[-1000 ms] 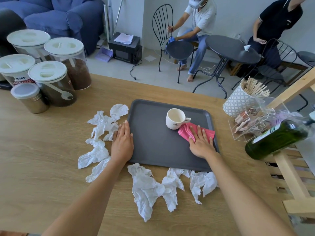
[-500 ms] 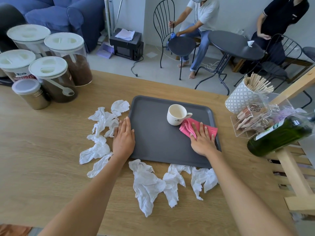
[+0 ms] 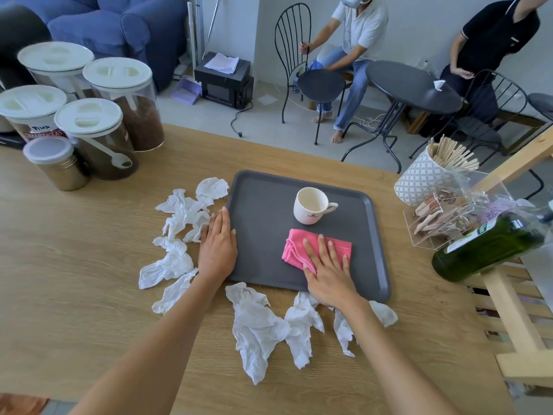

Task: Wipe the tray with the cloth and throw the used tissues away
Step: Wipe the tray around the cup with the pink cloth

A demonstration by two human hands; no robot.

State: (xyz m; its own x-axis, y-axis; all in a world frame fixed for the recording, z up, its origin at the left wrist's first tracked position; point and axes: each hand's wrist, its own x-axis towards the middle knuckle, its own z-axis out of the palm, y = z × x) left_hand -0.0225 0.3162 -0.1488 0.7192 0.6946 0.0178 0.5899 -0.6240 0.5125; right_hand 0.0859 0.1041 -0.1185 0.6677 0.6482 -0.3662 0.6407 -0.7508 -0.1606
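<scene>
Head view: right hand (image 3: 327, 272), fingers spread flat, presses a folded pink cloth (image 3: 314, 248) onto the smooth grey tray (image 3: 263, 235). Left hand (image 3: 217, 250), flat with fingers together, steadies the tray's rim; crumpled white tissues (image 3: 257, 324) lie beside both hands.

Both forearms are bare from the near edge of the view up to the wrists, with no sleeve showing on either. The left hand (image 3: 217, 250) wears no glove, ring, watch or band on what can be seen of it. The right hand (image 3: 327, 274) is likewise uncovered, its wrist plain. The fingernails on both are short and unpainted as far as the view lets one tell. No clothing of the person's own enters the view.
</scene>
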